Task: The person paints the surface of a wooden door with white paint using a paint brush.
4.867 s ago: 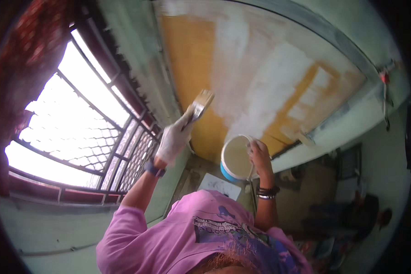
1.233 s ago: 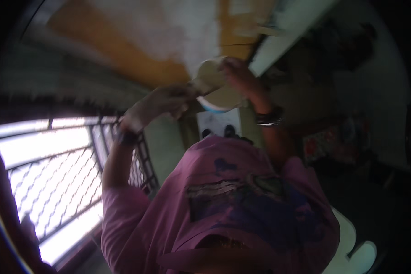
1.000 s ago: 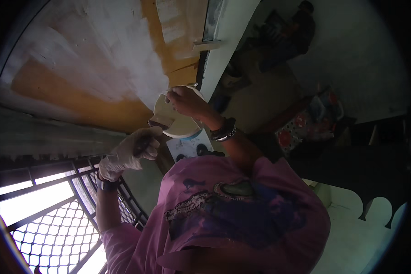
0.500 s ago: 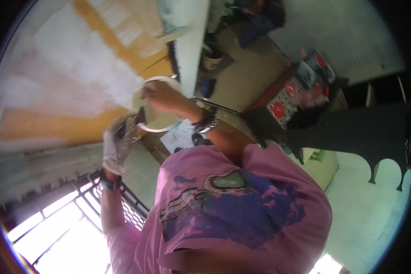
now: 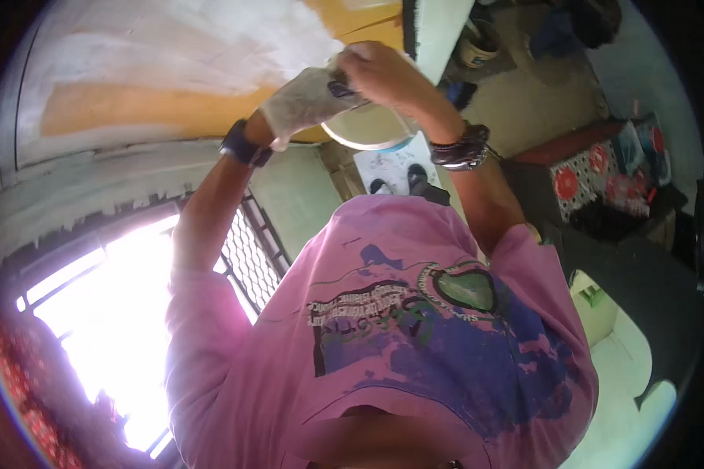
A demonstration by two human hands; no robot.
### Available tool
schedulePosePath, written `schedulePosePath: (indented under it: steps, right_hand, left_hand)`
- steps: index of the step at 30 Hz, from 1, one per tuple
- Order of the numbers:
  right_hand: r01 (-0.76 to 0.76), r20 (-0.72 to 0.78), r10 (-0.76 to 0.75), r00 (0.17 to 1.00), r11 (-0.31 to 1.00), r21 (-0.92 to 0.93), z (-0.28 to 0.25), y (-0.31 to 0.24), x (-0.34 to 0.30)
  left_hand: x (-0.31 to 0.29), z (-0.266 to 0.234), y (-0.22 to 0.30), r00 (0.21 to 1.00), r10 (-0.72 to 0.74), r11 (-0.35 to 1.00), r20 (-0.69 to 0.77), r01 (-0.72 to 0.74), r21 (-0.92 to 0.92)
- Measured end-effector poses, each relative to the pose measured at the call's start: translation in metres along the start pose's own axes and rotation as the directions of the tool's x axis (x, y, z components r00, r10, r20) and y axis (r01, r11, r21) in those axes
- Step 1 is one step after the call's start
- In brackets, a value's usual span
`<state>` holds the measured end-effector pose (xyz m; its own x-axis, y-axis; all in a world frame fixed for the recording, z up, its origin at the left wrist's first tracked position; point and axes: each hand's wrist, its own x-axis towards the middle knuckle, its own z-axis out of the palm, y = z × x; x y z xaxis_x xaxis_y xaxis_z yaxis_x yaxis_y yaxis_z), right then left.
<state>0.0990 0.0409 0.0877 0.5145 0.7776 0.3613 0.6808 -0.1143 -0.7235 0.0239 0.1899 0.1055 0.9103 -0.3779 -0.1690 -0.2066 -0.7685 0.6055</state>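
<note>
My left hand point(image 5: 309, 102), in a pale, stained work glove, reaches up and is closed beside the rim of a white bucket point(image 5: 361, 144). The bucket has a pale inside and sits just below both hands; what bears it is hidden. My bare right hand point(image 5: 383, 74) is closed over the bucket's far side, its fingers meeting the gloved ones. Between the two hands shows a small dark patch point(image 5: 340, 89), too unclear to name. A wall panel point(image 5: 203, 62), orange with uneven white paint, stands right behind the hands.
A barred window point(image 5: 133, 289) glares at the left. Below the bucket, my feet are by a white sheet point(image 5: 383, 164) on the floor. Another bucket point(image 5: 479, 51) stands farther back near a person's leg point(image 5: 554, 35). To the right are a red-patterned box point(image 5: 579, 176) and a dark scalloped board point(image 5: 633, 266).
The view has shifted, so hands and bucket appear farther right and higher. My gloved left hand has come up against my right hand, which was over the bucket's opening.
</note>
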Motion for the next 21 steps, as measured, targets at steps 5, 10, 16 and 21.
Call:
schedulePosePath:
  steps: [5,10,16,21]
  right_hand:
    - [-0.473,0.209,0.424,0.881,0.803,0.363,-0.011,-0.006,0.004]
    - [-0.497,0.266,0.422,0.867,0.778,0.384,-0.016,-0.009,0.010]
    - [-0.484,0.263,0.409,0.873,0.784,0.387,-0.020,-0.012,0.011]
    - [-0.512,0.240,0.452,0.859,0.764,0.392,-0.023,0.002,0.008]
  left_hand:
    - [0.019,0.001,0.013,0.979,-0.198,0.971,0.051,0.203,-0.126]
    - [0.014,0.021,-0.038,1.000,-0.031,0.633,-0.005,0.016,-0.774]
    - [0.043,0.027,-0.039,0.836,-0.452,0.157,0.311,0.418,-0.895]
    - [0.059,0.026,-0.019,0.888,-0.403,0.664,0.220,0.449,-0.598]
